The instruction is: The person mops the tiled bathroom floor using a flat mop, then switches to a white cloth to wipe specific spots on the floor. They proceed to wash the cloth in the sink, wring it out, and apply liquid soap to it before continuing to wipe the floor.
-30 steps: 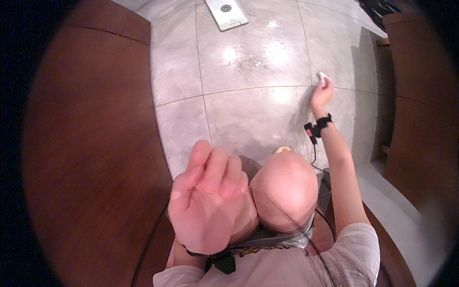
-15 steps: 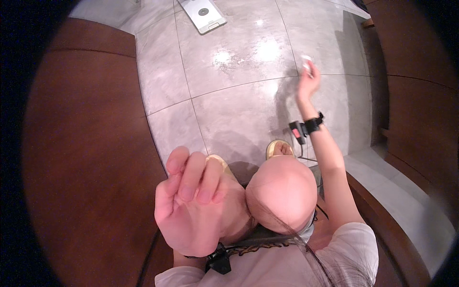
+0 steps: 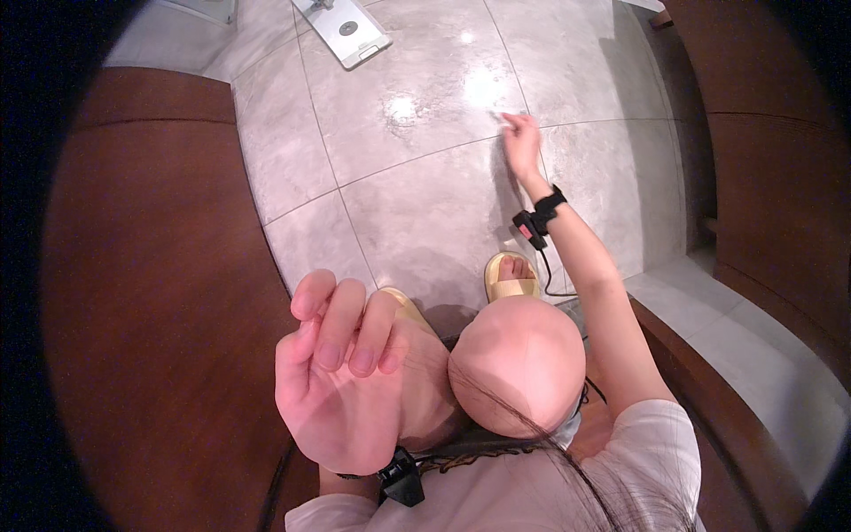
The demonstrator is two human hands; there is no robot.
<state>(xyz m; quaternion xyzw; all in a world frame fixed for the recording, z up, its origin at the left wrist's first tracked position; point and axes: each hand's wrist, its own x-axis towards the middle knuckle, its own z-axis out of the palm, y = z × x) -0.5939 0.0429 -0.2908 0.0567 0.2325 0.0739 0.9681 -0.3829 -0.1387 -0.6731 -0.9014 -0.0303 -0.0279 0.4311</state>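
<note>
My left hand [image 3: 341, 381] is raised over my left knee, palm up. Its fingers curl loosely, and nothing lies in the palm. My right hand [image 3: 521, 146] reaches out low over the grey tiled floor [image 3: 425, 191], beyond my right foot. Its fingers are bent together and a little blurred; whatever may be between the fingertips is too small to make out. A black strap with a small black device [image 3: 532, 226] sits on the right wrist, a cable hanging from it. Another black device [image 3: 401, 479] is at the left wrist.
A white flat rectangular thing [image 3: 348, 31] with a dark round mark lies on the floor at the far left. Dark brown wooden panels [image 3: 151, 266] stand on the left, and a similar panel [image 3: 780, 186] on the right. Yellow slippers [image 3: 512, 282] are on my feet.
My right hand has swung left over the floor; a whitish glint at its fingers no longer shows clearly. My left hand keeps its curl. The view has shifted slightly.
</note>
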